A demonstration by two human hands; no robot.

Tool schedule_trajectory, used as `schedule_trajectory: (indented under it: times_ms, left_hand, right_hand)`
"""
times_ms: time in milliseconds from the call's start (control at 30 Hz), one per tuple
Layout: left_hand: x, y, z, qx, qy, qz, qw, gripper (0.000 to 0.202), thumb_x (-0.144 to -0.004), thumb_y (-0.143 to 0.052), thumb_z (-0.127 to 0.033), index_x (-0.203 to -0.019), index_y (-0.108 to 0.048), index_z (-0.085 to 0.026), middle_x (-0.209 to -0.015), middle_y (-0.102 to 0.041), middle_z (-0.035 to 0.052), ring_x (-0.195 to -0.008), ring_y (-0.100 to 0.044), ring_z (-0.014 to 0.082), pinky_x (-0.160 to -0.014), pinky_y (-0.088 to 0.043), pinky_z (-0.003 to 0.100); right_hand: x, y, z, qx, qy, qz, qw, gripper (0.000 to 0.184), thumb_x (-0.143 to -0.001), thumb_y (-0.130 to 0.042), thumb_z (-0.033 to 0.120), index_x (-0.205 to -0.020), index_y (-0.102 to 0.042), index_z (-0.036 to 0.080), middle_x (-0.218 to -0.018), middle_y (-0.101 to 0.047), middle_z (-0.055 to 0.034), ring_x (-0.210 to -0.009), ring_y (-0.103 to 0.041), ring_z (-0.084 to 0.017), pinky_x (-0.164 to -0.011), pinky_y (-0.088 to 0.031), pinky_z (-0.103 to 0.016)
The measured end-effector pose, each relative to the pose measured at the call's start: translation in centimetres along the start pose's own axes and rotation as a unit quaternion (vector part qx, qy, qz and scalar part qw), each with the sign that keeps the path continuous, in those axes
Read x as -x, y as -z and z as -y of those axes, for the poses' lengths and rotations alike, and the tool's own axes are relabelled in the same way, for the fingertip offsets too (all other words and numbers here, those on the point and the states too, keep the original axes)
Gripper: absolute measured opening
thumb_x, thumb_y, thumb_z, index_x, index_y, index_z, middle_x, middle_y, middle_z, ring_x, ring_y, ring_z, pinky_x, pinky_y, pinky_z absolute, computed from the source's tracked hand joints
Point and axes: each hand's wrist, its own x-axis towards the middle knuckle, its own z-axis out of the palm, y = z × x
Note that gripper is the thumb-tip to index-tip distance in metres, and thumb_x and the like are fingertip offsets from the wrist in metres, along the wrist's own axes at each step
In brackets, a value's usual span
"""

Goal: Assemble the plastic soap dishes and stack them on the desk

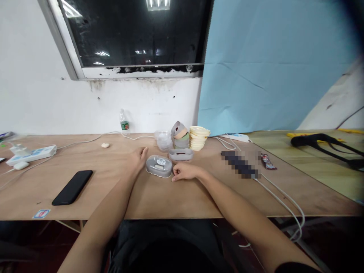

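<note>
A grey oval container with a clear lid (159,166) sits on the table between my hands, a pale tab on its top. My left hand (139,158) rests just left of it with the fingers curled in, and nothing shows in it. On the other side my right hand (184,171) is loosely closed, its knuckles close to the container's right edge; I cannot tell whether they touch. Behind my right hand lies an open grey oval tray (181,154). Farther back stand stacked grey and green containers (181,141), clear lids (163,140) and cream-coloured pieces (198,138).
A black phone (72,187) lies at left, near a power strip (31,154). A plastic bottle (124,122) stands by the wall. At right are a blurred-out dark object (240,165), a snack wrapper (268,162) and white cables (280,193).
</note>
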Motion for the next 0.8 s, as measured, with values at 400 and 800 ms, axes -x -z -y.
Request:
schedule_trajectory:
  times_ms: [400, 800]
  left_hand:
    - [1.0, -2.1, -1.7, -0.225, -0.276, 0.117, 0.927, 0.033, -0.089, -0.045, -0.036, -0.115, -0.061, -0.023, -0.124, -0.058, 0.0101, -0.111, -0.052, 0.0264, -0.093, -0.037, 0.042]
    - [-1.2, 1.6, 6.2, -0.370, 0.058, -0.047, 0.926, 0.046, -0.084, -0.041, -0.024, -0.128, -0.053, -0.017, -0.130, -0.051, 0.0185, -0.119, -0.043, 0.0367, -0.097, -0.028, 0.056]
  right_hand:
    - [0.4, -0.5, 0.9, -0.015, 0.051, -0.059, 0.997, 0.071, -0.079, -0.065, 0.040, -0.142, -0.038, 0.022, -0.066, -0.051, 0.0039, -0.057, -0.044, -0.010, -0.052, -0.029, -0.021]
    - [1.3, 2.1, -1.3, -0.007, 0.017, -0.516, 0.857, 0.034, -0.084, -0.050, 0.043, -0.099, -0.070, 0.019, -0.056, -0.050, 0.0026, -0.054, -0.046, -0.012, -0.058, -0.036, -0.024]
